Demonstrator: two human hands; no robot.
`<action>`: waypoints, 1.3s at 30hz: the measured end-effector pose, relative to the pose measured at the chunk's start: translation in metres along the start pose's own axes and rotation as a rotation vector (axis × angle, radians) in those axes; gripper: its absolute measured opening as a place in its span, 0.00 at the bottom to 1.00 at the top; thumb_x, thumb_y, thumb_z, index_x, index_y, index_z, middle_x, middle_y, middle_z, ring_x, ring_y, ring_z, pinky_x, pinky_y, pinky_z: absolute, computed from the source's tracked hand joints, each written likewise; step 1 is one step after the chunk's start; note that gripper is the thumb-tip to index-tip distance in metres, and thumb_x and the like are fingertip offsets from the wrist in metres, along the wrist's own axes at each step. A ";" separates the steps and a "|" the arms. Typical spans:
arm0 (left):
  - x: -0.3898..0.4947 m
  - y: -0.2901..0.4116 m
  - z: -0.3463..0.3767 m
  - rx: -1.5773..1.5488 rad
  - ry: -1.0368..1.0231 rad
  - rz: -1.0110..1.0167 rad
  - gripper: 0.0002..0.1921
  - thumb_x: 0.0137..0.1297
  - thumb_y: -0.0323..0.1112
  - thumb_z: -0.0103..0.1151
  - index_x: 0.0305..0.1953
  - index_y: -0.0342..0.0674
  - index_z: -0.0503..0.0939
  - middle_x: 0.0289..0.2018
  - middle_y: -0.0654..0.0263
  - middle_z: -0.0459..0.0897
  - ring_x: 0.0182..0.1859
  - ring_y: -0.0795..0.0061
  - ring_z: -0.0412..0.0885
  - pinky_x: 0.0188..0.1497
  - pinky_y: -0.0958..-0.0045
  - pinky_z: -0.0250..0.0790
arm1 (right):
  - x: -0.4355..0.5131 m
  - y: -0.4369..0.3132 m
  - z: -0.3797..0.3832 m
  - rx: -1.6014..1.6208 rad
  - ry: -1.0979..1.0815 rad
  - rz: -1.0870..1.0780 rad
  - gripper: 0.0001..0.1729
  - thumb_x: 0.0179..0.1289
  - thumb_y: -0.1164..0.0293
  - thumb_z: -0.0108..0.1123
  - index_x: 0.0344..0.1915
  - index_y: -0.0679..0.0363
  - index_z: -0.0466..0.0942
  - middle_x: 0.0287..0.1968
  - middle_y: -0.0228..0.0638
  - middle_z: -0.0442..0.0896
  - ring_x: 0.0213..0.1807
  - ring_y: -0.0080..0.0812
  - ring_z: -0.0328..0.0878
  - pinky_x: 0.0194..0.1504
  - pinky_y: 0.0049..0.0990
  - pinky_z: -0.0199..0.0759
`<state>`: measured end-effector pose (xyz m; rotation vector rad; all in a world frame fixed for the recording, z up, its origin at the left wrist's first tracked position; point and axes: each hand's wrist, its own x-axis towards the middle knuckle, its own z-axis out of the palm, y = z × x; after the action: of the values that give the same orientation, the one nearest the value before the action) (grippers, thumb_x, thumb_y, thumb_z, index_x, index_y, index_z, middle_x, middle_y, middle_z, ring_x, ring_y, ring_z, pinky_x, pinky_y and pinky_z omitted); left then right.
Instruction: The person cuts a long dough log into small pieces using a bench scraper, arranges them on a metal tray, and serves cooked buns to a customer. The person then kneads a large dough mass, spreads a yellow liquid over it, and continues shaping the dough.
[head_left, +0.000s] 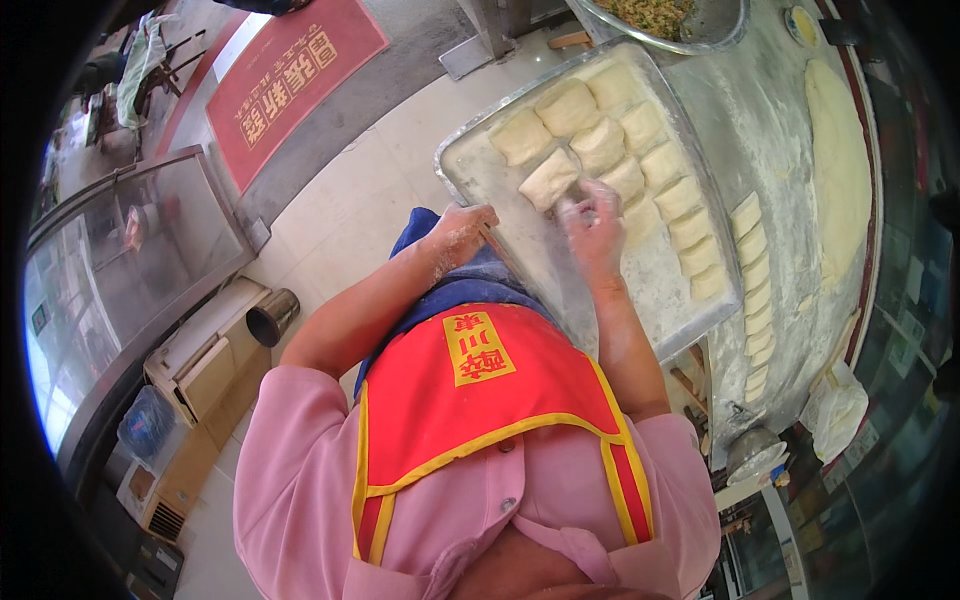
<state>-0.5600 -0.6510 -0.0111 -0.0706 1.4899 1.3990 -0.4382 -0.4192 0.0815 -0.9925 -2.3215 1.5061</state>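
A metal tray (480, 169) with several pale dough pieces lies before me, dusted with flour. My left hand (465, 229) grips the tray's near left edge. Over the tray is my right hand (595, 221), blurred, its fingers bent beside the nearest dough piece (550, 180); whether they touch or hold it I cannot tell. More dough pieces (598, 145) sit in rows behind it and along the tray's right side. On the floured worktop to the right lies a row of cut dough strips (755, 292), with a long slab of dough (836, 172) beyond.
A metal basin (712, 30) of chopped filling stands past the tray's far edge, with a small bowl (802, 27) to its right. A metal bowl (752, 452) and a plastic bag (835, 412) are at lower right. On the floor at left stands a metal bin (272, 317).
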 end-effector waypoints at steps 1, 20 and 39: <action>0.004 -0.006 -0.003 -0.123 0.031 -0.057 0.07 0.58 0.21 0.61 0.39 0.30 0.81 0.34 0.60 0.82 0.39 0.63 0.81 0.43 0.63 0.76 | 0.000 -0.008 0.006 -0.195 -0.023 -0.107 0.30 0.62 0.65 0.70 0.61 0.62 0.72 0.60 0.45 0.78 0.59 0.42 0.78 0.59 0.36 0.76; 0.001 0.051 0.019 -0.343 0.034 -0.365 0.11 0.62 0.25 0.54 0.45 0.28 0.79 0.37 0.57 0.84 0.40 0.58 0.84 0.45 0.59 0.79 | 0.058 0.256 -0.307 -0.913 0.455 0.217 0.30 0.61 0.62 0.72 0.59 0.65 0.78 0.48 0.46 0.87 0.51 0.39 0.84 0.54 0.34 0.76; -0.011 0.057 0.020 -0.140 -0.041 -0.195 0.07 0.63 0.22 0.56 0.42 0.31 0.79 0.40 0.62 0.83 0.45 0.67 0.82 0.49 0.65 0.76 | -0.059 0.114 -0.205 0.834 0.257 0.567 0.24 0.63 0.80 0.60 0.60 0.62 0.71 0.52 0.38 0.81 0.52 0.33 0.80 0.57 0.34 0.77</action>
<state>-0.5796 -0.6243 0.0399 -0.2666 1.3135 1.3359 -0.2426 -0.2768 0.0877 -1.4890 -1.0610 2.0952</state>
